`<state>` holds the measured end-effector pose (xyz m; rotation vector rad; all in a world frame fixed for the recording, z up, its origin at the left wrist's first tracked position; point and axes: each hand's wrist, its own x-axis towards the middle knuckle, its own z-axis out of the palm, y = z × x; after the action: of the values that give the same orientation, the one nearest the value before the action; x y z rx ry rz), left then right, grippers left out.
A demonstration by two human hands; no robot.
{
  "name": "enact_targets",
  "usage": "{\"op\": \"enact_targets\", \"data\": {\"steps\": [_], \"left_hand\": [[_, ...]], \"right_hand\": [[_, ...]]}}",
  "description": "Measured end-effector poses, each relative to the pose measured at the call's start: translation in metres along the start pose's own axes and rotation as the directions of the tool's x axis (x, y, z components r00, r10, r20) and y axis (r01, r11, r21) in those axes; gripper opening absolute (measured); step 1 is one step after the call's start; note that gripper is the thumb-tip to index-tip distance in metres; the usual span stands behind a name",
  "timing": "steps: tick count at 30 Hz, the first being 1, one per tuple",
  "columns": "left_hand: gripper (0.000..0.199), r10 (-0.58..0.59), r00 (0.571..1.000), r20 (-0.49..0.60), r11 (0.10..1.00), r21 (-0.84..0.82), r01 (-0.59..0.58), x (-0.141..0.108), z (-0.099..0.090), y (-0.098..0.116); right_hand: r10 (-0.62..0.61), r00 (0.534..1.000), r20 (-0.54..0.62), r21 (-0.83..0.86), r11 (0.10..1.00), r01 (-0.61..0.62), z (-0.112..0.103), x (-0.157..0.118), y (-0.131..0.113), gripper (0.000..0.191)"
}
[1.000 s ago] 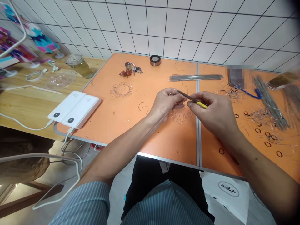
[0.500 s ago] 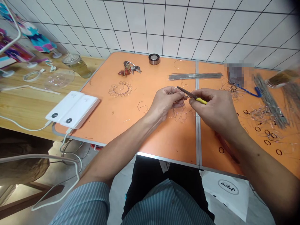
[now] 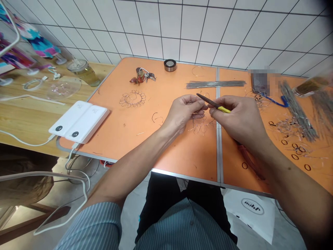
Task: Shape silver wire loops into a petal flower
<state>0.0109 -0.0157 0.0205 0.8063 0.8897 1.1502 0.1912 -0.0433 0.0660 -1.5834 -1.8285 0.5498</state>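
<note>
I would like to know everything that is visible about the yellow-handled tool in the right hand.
The tool is slim: a dark, metal-looking shaft, narrowing toward its tip, and a yellow handle partly hidden in the right hand, which pinches it. It slants above the orange table, tip leftward and away from the person; contact with the left hand is unclear.

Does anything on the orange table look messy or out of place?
Its right side looks untidy: tangled wire pieces lie beside a thick wire bundle, with dark rings scattered loosely nearby. They look odd against the neatly lined-up wire bundle near the wall. I see no spill.
</note>
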Motion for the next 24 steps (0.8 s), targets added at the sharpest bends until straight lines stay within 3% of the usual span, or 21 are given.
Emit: {"op": "enact_targets", "data": {"steps": [19, 24], "left_hand": [[0.029, 0.058, 0.998, -0.03, 0.998, 0.042, -0.056, -0.005, 0.002, -0.001], [0.023, 0.057, 0.998, 0.016, 0.998, 0.007, -0.057, -0.003, 0.001, -0.002]], "right_hand": [[0.076, 0.995, 0.058, -0.029, 0.997, -0.074, -0.008, 0.003, -0.009, 0.015], [0.087, 0.993, 0.083, -0.07, 0.994, -0.081, -0.012, 0.005, -0.013, 0.016]]}}
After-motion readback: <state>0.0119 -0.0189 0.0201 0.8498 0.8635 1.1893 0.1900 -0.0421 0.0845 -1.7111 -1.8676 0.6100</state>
